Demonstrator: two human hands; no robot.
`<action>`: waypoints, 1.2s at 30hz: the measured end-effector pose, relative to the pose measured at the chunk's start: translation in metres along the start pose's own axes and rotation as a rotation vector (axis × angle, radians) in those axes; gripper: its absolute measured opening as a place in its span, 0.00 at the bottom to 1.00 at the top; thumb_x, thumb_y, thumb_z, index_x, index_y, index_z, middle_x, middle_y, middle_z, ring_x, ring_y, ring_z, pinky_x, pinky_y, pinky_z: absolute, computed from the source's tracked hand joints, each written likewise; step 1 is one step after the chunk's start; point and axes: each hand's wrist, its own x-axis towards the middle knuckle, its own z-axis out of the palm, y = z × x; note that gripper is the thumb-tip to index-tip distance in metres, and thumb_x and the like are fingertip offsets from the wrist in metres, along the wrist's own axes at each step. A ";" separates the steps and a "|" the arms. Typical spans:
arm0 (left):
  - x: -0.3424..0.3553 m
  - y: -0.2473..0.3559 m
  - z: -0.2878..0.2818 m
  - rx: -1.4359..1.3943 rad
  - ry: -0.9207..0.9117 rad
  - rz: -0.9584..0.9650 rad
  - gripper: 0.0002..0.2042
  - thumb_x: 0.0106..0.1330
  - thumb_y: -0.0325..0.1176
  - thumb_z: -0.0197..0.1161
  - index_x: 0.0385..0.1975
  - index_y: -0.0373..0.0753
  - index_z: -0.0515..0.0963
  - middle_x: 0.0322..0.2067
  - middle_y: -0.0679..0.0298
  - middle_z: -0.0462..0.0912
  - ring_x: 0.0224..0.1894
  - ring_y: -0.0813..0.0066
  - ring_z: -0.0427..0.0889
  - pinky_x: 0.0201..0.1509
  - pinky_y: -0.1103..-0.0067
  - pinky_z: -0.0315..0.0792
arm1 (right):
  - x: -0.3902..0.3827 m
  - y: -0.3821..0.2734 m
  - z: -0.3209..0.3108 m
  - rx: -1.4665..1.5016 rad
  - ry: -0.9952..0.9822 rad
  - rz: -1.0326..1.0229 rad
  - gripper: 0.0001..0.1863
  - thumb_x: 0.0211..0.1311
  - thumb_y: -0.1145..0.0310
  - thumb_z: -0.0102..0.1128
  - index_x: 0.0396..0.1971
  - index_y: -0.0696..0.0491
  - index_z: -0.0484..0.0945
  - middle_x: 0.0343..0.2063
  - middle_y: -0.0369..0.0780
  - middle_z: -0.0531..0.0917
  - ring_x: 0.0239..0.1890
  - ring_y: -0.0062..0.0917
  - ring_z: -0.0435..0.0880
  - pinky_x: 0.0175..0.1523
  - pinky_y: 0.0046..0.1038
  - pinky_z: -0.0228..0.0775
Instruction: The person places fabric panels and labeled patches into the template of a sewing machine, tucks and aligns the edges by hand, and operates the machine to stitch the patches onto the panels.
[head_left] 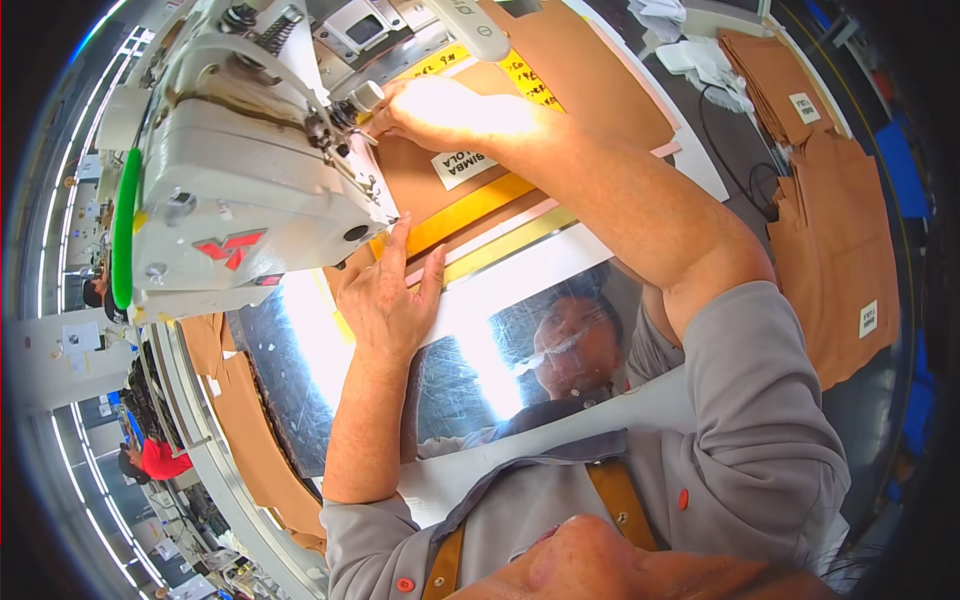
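Observation:
A white industrial sewing machine (250, 190) stands at the upper left, its head over a flat brown panel (408, 190). Fingers outstretched, my left hand (382, 295) rests at the panel's near edge, with a fingertip close beside the machine's lower end. My right hand (435, 115) is reaching across to the needle area, next to a small round knob (368, 96). Its fingers are pinched together; strong lamp light and the hand itself hide what is between them. A white printed label (460, 170) and a mustard-yellow strip (475, 213) lie on the panel.
Brown panels (840, 250) are piled at the right, and more brown pieces (250, 430) lie along the left. A shiny metal plate (460, 400) is in front of me. Crumpled white paper (705, 68) and a black cable (748, 190) lie at the upper right.

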 end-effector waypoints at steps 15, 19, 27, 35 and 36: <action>0.001 0.001 -0.001 -0.202 -0.063 -0.133 0.21 0.63 0.43 0.74 0.52 0.38 0.85 0.12 0.70 0.61 0.14 0.81 0.63 0.20 0.79 0.59 | 0.001 -0.036 -0.020 -0.428 -0.145 -0.014 0.14 0.61 0.55 0.66 0.38 0.48 0.89 0.42 0.35 0.86 0.52 0.30 0.79 0.54 0.36 0.69; 0.002 0.001 -0.004 -0.178 -0.119 -0.172 0.22 0.63 0.47 0.72 0.51 0.40 0.84 0.17 0.61 0.82 0.16 0.70 0.80 0.24 0.75 0.74 | 0.001 -0.039 -0.009 -0.408 -0.137 -0.012 0.17 0.60 0.52 0.67 0.34 0.52 0.89 0.42 0.37 0.84 0.53 0.31 0.79 0.54 0.37 0.69; 0.000 0.000 0.001 -0.187 -0.019 -0.118 0.20 0.62 0.42 0.74 0.51 0.37 0.85 0.13 0.70 0.66 0.15 0.80 0.66 0.22 0.80 0.63 | -0.001 -0.054 -0.018 -0.431 -0.175 -0.030 0.15 0.64 0.58 0.60 0.38 0.53 0.88 0.49 0.40 0.82 0.55 0.34 0.79 0.56 0.39 0.69; -0.002 0.002 0.000 0.017 -0.025 -0.007 0.19 0.65 0.45 0.69 0.49 0.41 0.81 0.26 0.58 0.87 0.24 0.61 0.85 0.35 0.69 0.77 | -0.006 -0.048 -0.031 -0.149 -0.306 0.003 0.31 0.57 0.50 0.65 0.54 0.57 0.81 0.52 0.52 0.79 0.59 0.45 0.76 0.65 0.42 0.67; -0.001 0.004 -0.003 0.022 -0.015 -0.016 0.19 0.65 0.45 0.69 0.49 0.41 0.81 0.26 0.58 0.87 0.24 0.61 0.85 0.35 0.69 0.77 | -0.007 -0.045 -0.037 -0.152 -0.307 -0.010 0.31 0.57 0.50 0.65 0.54 0.57 0.81 0.52 0.52 0.79 0.59 0.45 0.76 0.65 0.42 0.67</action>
